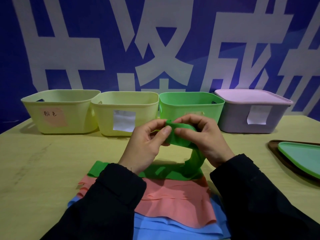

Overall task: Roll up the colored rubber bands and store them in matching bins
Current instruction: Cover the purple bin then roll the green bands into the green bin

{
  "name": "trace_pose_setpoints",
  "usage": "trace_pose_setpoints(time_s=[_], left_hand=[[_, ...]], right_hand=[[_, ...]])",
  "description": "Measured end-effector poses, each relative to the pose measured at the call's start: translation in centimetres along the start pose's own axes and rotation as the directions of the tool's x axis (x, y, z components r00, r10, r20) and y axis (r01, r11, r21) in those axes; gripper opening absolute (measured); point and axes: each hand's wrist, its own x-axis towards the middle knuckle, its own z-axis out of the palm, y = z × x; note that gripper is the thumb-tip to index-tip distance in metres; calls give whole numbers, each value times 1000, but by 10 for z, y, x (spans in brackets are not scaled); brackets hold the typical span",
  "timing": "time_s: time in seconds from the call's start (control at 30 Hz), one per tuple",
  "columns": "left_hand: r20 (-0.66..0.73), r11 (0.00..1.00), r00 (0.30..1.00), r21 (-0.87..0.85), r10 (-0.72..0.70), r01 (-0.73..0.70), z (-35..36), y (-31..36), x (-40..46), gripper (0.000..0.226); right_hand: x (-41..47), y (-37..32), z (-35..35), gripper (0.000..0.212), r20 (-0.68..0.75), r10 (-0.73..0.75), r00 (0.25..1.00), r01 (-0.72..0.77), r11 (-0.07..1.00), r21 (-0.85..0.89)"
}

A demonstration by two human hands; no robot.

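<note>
Head view: green band [180, 134] between pinching fingers [167, 129].

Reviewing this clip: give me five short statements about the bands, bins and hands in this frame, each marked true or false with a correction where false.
1. Both hands, left and right, grip the green band. True.
2. The pink band lies on top of the green one. False: the green band's tail lies over the pink.
3. The purple bin has its lid on. True.
4. The green bin stands at the far left. False: it is third from the left.
5. The blue band is already rolled. False: it lies flat at the bottom of the pile.
</note>
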Motion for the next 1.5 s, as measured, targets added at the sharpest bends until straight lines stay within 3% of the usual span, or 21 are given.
trace_pose_setpoints(time_s=[0.13,0.33,0.47,0.7,0.87,1.17,1.33,1.5], left_hand=[[-49,1000,999,-21,1,-2,0,5,-1,29],[-33,989,999,-145,2,-7,1,3,1,28],[20,987,1000,-158,7,-4,4,0,0,19],[-58,992,998,-117,31,-37,1,-1,2,29],[-59,993,998,-116,8,-15,1,-1,2,24],[-106,993,994,-115,-2,-10,-1,0,3,21],[-97,992,995,-117,37,-48,0,0,2,32],[-110,993,993,-105,46,-57,1,3,2,24]], right_hand=[[0,-2,-1,22,-23,-10,1000,10,1000,-20],[2,1,-4,11,-98,-13,995,7,998,-60],[1,5,0,13,-88,-49,995,40,994,-97],[2,6,-3,0,-15,14,1000,-15,998,-60],[4,13,-4,14,-31,27,999,-33,971,-239],[2,6,-10,12,15,75,997,-72,986,-150],[3,7,-12,14,4,77,997,-75,977,-198],[2,9,-10,17,-8,66,998,-66,974,-217]])
